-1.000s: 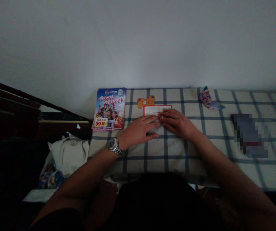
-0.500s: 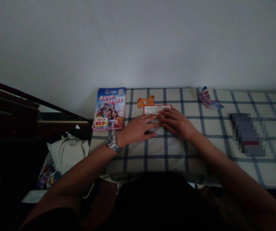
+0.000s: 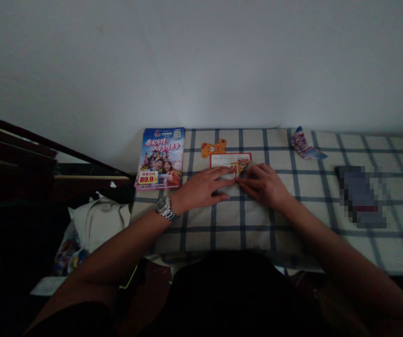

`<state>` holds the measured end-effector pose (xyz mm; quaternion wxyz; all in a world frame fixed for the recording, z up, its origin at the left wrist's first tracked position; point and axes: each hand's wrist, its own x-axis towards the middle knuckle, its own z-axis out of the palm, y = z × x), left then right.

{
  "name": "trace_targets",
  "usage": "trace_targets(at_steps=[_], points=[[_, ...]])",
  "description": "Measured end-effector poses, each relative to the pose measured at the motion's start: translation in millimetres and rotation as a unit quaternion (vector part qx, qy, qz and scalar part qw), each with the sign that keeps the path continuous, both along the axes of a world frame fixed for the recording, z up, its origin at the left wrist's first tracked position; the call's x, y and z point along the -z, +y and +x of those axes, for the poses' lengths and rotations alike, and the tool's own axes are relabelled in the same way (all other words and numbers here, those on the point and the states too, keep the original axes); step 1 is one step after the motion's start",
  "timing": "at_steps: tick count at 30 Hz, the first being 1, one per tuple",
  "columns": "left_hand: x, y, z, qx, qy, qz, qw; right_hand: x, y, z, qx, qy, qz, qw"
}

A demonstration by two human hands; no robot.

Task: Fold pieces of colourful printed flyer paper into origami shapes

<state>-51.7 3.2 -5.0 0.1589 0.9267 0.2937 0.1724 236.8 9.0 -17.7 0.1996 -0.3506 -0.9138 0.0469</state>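
A paper flyer [image 3: 222, 160] with a white, red-edged side up lies on the checked cloth. Its right corner is turned over, showing an orange printed patch. Across the lower left of the paper, my left hand [image 3: 203, 188] rests flat with fingers stretched, a metal watch [image 3: 166, 208] on its wrist. My right hand [image 3: 263, 185] has its thumb and fingers pinched together at the folded right corner. The fingers hide the paper's lower edge.
A stack of colourful flyers [image 3: 161, 159] lies to the left near the wall. An orange bear print [image 3: 211, 149] shows behind the paper. Farther right are a creased folded flyer [image 3: 306, 146] and a blurred dark object [image 3: 361, 194]. A pale bag [image 3: 99, 222] sits lower left.
My right hand has drawn its fingers in from lying over the paper to a pinch at its right corner, uncovering the orange folded part. My left hand has barely moved.
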Motion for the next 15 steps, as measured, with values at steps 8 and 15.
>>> trace_targets(at_steps=[8, 15], points=[[4.1, 0, -2, -0.001, 0.003, 0.006, 1.0, -3.0, 18, 22, 0.058, -0.036, 0.046, 0.997], [3.3, -1, -1, 0.0, -0.003, 0.008, 1.0, 0.0, 27, 26, 0.08, 0.002, 0.037, 0.996]])
